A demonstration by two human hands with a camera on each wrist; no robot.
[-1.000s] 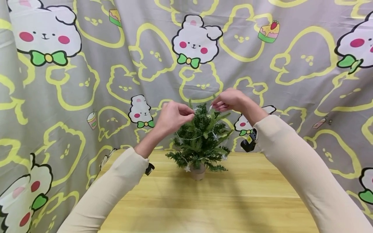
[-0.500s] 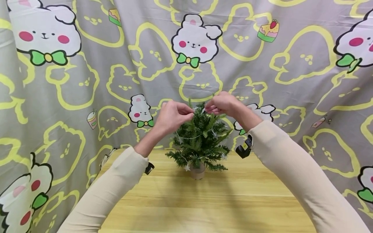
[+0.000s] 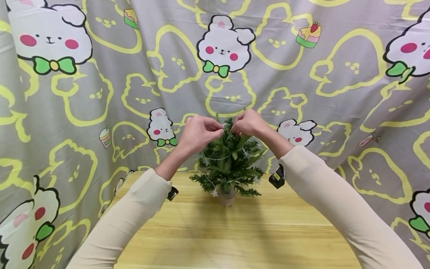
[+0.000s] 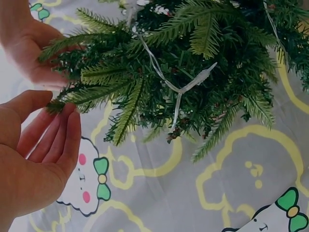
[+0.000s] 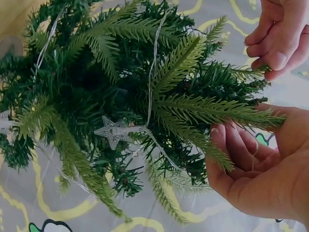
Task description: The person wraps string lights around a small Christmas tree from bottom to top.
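A small artificial Christmas tree (image 3: 228, 164) stands upright in a pot (image 3: 227, 200), wound with a clear string of star lights. My left hand (image 3: 199, 132) is at the left of the treetop; the left wrist view shows its thumb and fingers pinching a branch tip (image 4: 56, 106). Opposite it, my right hand (image 3: 250, 122) is at the top right, its curled fingers partly behind green branches (image 5: 217, 111). A thin stretch of the light string (image 5: 161, 152) runs toward these fingers, and their grip on it is mostly hidden. One star light (image 5: 113, 131) hangs lower on the tree.
The tree's pot stands on a wood-grain table (image 3: 208, 239), near its back edge. A grey curtain (image 3: 188, 93) with cartoon prints hangs close behind and at the sides. Small black cameras (image 3: 277, 177) sit at both wrists.
My right hand has moved left and slightly down to the treetop, with a small white piece of the string seen in its fingers earlier. My left hand has stayed in place.
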